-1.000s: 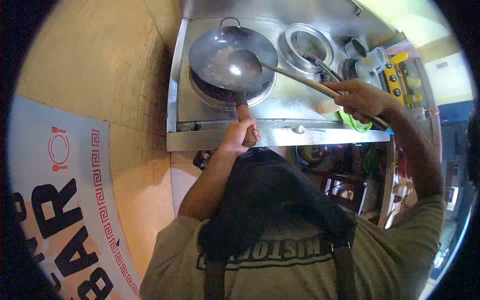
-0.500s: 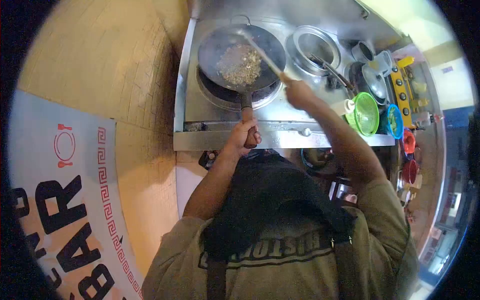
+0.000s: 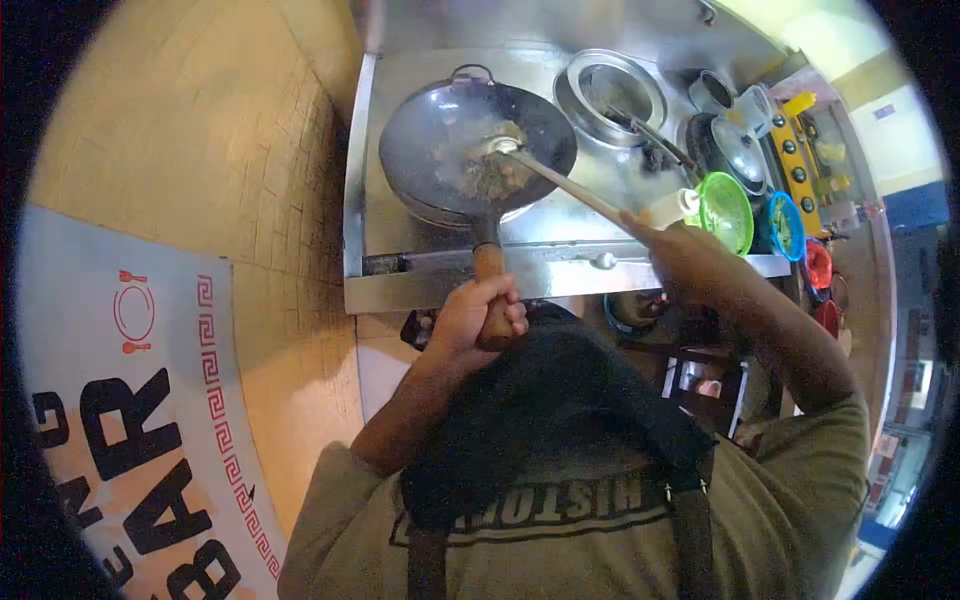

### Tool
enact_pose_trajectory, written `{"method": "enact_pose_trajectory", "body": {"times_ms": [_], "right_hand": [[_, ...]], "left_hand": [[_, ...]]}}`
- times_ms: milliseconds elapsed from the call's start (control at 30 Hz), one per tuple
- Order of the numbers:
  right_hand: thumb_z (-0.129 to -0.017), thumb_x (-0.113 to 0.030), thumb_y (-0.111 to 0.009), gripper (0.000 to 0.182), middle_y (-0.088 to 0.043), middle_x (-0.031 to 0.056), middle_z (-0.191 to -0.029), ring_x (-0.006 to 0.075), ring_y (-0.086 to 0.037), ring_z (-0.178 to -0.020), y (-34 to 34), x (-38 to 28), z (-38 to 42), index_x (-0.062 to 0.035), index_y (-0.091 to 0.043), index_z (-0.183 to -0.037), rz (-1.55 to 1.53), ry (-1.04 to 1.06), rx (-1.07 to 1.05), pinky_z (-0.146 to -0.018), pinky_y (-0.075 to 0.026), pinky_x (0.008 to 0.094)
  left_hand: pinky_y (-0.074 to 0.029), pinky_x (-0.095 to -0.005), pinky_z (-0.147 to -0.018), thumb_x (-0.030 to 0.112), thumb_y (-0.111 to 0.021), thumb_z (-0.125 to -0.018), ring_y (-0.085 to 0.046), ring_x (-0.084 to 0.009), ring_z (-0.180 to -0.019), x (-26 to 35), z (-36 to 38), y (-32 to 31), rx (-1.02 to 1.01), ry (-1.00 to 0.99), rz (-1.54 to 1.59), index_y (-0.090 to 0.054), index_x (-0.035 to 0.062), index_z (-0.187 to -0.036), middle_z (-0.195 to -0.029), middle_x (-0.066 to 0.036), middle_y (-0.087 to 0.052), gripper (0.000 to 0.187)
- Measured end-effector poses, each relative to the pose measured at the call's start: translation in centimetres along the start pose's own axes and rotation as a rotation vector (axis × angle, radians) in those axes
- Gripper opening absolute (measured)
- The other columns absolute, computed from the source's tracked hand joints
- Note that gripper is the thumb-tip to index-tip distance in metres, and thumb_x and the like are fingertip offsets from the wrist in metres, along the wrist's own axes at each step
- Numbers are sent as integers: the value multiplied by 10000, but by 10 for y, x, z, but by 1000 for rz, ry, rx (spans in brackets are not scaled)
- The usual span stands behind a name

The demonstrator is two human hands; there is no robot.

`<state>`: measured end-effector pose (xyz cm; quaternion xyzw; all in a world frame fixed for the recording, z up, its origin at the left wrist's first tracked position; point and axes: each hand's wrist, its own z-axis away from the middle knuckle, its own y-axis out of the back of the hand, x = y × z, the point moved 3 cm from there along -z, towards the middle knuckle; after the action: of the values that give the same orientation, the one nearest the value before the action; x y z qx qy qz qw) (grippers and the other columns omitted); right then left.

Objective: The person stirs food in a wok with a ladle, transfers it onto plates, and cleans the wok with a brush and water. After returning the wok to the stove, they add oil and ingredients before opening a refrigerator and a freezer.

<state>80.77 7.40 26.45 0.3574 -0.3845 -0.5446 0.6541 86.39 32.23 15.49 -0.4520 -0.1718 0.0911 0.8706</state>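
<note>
A dark wok (image 3: 410,150) with chopped food (image 3: 485,175) in it sits at the left of the steel stove, slightly blurred by steam. My left hand (image 3: 470,315) is wrapped round the wok's wooden handle (image 3: 488,262), near its end. In my right hand (image 3: 685,255) is the wooden handle of a long ladle (image 3: 565,185). The ladle's head rests in or just above the food near the middle of the wok; exact contact is blurred.
Behind the wok's right side stands a round metal pot (image 3: 573,90) with a utensil. Further right are a white bottle (image 3: 672,208), a green basket (image 3: 725,215), a blue basket (image 3: 787,226) and a lidded pan (image 3: 740,155). A lettered banner (image 3: 150,400) hangs at the left.
The wok has come nearer to my body and its handle with my left hand lower. The ladle head moved from the wok's far side to its middle, and my right hand moved right and back.
</note>
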Motion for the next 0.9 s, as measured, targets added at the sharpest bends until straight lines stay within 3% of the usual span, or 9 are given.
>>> {"method": "enact_pose_trajectory", "body": {"times_ms": [67, 200, 267, 333, 467, 600, 700, 800, 900], "right_hand": [[-854, -53, -433, 594, -634, 254, -814, 370, -650, -736, 9, 11, -13, -134, -315, -1430, -88, -233, -174, -674, -509, 489], [-837, -38, -423, 573, -637, 236, -785, 364, -636, -656, -19, 10, -99, -105, -354, -1402, -153, -161, 165, -613, -509, 476], [-830, -34, -422, 589, -638, 235, -797, 359, -637, -663, -37, 3, -152, -104, -336, -1409, -302, -144, 177, -620, -510, 478], [-816, -20, -452, 621, -633, 212, -741, 372, -639, -666, -36, -18, -148, -95, -308, -1415, -334, -115, 111, -574, -507, 472], [-814, -31, -462, 603, -639, 209, -754, 375, -642, -679, -11, -15, -61, -76, -320, -1399, -3, -85, -85, -571, -518, 466], [-823, -48, -471, 642, -638, 206, -737, 355, -643, -652, -16, 19, -103, -83, -264, -1429, -92, -149, 11, -566, -515, 466], [-816, -26, -459, 684, -625, 203, -693, 344, -629, -602, -33, 3, -127, -79, -218, -1454, -119, -32, 17, -558, -506, 444], [-827, -41, -478, 687, -617, 204, -671, 326, -627, -555, -1, -4, -71, -91, -215, -1459, 28, -12, -103, -516, -507, 448], [-844, -49, -468, 701, -600, 189, -644, 305, -619, -538, -13, 32, -93, -141, -183, -1478, 71, -133, -71, -505, -512, 423]], "left_hand": [[-462, -311, -514, 146, -566, -883, -509, -143, -525, -7, -28, 22, -27, -1, -30, -519, 42, -797, -655, -37, -517, 143], [-444, -282, -502, 156, -566, -894, -502, -120, -528, 9, -87, 53, -131, -31, -20, -509, 57, -803, -686, -26, -523, 147], [-453, -283, -500, 164, -574, -895, -505, -130, -517, 10, -89, 47, -60, -41, -71, -507, 54, -816, -674, -27, -520, 152], [-470, -299, -521, 167, -581, -893, -516, -136, -523, 8, -99, 72, -55, -14, -111, -504, 54, -827, -685, -33, -530, 152], [-520, -323, -639, 220, -525, -929, -591, -201, -654, 3, -71, 87, -95, -49, 88, -532, -11, -1121, -794, -79, -590, 301], [-525, -410, -797, 207, -525, -911, -587, -275, -847, -77, -103, 259, -78, 418, 121, -499, -27, -1200, -970, -161, -594, 372], [-513, -408, -794, 349, -468, -953, -606, -286, -909, -133, -163, 348, 106, 172, 545, -547, -20, -1157, -966, -157, -611, 429], [-494, -429, -829, 406, -494, -927, -583, -288, -938, -159, -202, 357, -231, 207, 613, -559, 13, -1164, -985, -160, -601, 463], [-485, -449, -850, 421, -499, -919, -580, -295, -969, -180, -240, 359, -170, 131, 597, -525, 23, -1205, -1032, -160, -592, 491]]}}
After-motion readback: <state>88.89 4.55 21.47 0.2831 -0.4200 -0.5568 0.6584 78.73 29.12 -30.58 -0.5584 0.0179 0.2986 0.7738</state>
